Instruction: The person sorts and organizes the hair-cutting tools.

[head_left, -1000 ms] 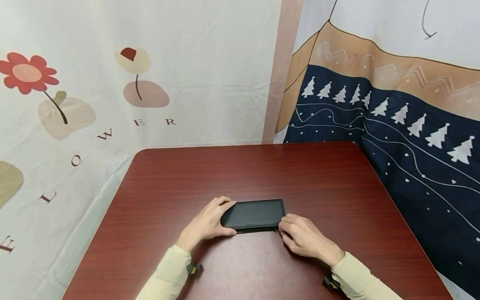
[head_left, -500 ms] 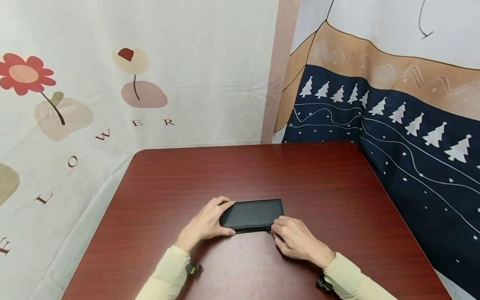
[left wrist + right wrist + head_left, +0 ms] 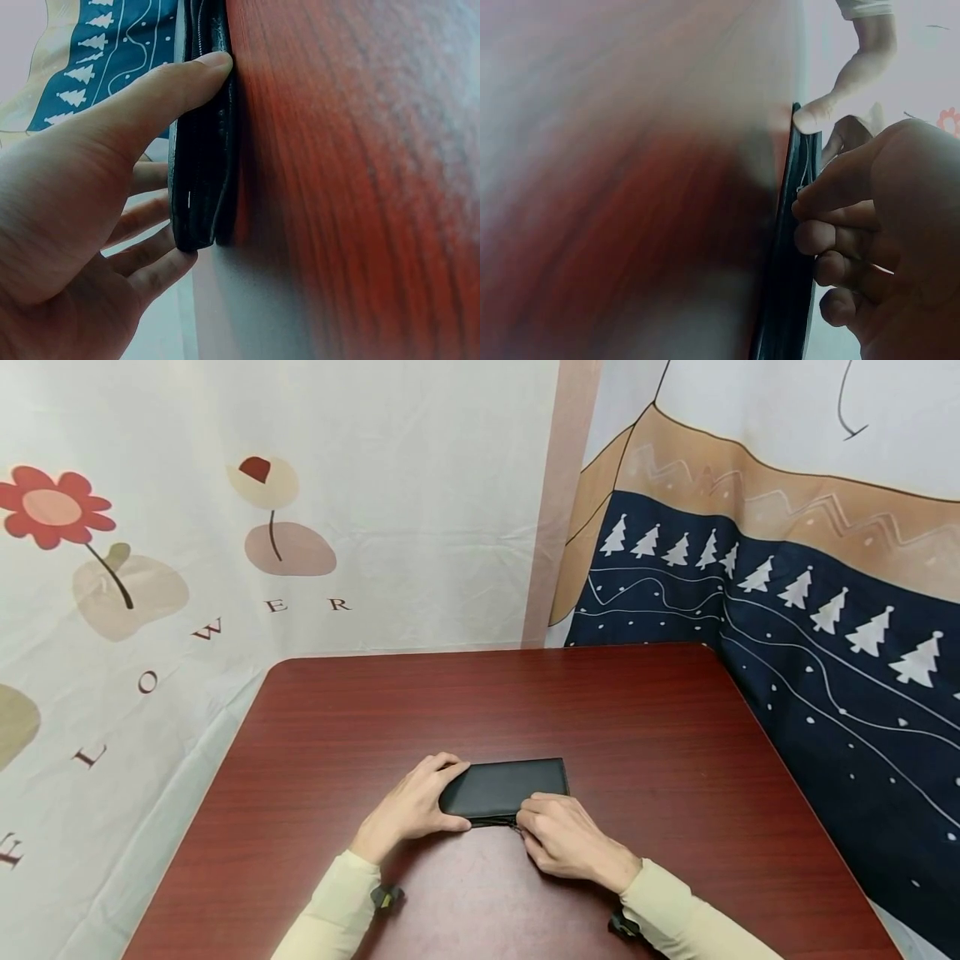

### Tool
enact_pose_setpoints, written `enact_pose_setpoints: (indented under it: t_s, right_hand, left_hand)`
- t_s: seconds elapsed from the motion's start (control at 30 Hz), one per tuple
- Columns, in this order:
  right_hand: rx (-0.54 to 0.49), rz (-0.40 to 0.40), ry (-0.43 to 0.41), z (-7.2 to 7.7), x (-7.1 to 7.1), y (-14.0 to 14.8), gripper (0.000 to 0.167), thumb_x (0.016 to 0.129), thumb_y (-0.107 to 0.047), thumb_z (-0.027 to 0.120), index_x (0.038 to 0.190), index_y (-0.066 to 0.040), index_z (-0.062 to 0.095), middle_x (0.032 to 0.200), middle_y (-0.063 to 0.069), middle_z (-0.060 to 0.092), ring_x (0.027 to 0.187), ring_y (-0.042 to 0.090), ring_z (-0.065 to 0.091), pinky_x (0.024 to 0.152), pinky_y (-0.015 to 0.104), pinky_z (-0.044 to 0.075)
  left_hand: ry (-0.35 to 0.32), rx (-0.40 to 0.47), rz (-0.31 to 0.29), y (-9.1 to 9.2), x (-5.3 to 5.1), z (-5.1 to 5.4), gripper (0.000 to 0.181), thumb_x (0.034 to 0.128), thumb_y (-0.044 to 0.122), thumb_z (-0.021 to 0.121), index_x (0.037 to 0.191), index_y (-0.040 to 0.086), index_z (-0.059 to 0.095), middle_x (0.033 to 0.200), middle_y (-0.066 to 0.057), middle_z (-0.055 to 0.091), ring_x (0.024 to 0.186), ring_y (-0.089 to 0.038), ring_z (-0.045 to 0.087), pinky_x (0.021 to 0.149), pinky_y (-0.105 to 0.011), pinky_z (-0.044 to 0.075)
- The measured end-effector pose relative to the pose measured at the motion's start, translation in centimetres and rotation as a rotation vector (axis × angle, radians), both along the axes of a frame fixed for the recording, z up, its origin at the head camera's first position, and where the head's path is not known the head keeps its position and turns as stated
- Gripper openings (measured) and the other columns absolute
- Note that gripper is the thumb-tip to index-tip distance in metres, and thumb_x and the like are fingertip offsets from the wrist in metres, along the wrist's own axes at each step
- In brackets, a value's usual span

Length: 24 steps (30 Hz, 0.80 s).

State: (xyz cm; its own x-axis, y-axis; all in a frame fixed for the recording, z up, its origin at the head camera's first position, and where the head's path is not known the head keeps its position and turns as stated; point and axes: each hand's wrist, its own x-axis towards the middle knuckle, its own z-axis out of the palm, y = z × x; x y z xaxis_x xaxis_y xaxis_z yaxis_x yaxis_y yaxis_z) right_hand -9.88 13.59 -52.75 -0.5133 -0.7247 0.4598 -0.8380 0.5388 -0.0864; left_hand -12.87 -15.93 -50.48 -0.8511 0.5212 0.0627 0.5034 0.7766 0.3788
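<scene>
A black long wallet (image 3: pixel 502 787) lies flat on the table, its zippered edge toward me. My left hand (image 3: pixel 412 802) grips the wallet's left end, thumb on the near edge and fingers at the far side. In the left wrist view, the thumb presses the edge beside the zipper (image 3: pixel 199 34). At the near edge, right of the middle, my right hand (image 3: pixel 562 835) pinches the small zipper pull (image 3: pixel 800 189) between thumb and index finger. Most of the pull is hidden by the fingertips. The right hand's other fingers curl beside the wallet.
The reddish-brown wooden table (image 3: pixel 480 702) extends around the wallet on all sides. Behind it hangs a white cloth (image 3: pixel 420 485) with flower prints and letters. A dark blue cloth (image 3: pixel 825 660) with white trees hangs along the right side.
My right hand has slid leftward along the wallet's near edge, from its right corner toward the middle, pinching the zipper pull. The left hand and the wallet have stayed in place.
</scene>
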Motion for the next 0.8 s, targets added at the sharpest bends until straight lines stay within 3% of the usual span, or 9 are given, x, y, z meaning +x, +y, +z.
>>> enact_pose_setpoints:
  t_s: [0.4, 0.8]
  right_hand:
    - [0.053, 0.014, -0.021, -0.1, -0.1, -2.4, 0.027, 0.091, -0.012, 0.081, 0.074, -0.021, 0.062, 0.071, -0.01, 0.056, 0.067, 0.008, 0.048, 0.063, 0.025, 0.046]
    - [0.092, -0.005, -0.023, 0.1, 0.1, -2.4, 0.021, 0.095, -0.016, 0.081, 0.079, -0.02, 0.067, 0.075, -0.009, 0.059, 0.071, 0.01, 0.053, 0.068, 0.028, 0.051]
  left_hand:
    - [0.003, 0.013, 0.001, 0.0, 0.2, 0.1, 0.09, 0.0804, 0.04, 0.103, 0.154, 0.004, 0.066, 0.146, -0.01, 0.069, 0.135, -0.031, 0.067, 0.114, -0.051, 0.059]
    - [-0.009, 0.013, 0.002, 0.0, 0.1, 0.1, 0.09, 0.0809, 0.041, 0.102, 0.156, 0.005, 0.066, 0.147, -0.009, 0.068, 0.135, -0.03, 0.067, 0.114, -0.05, 0.058]
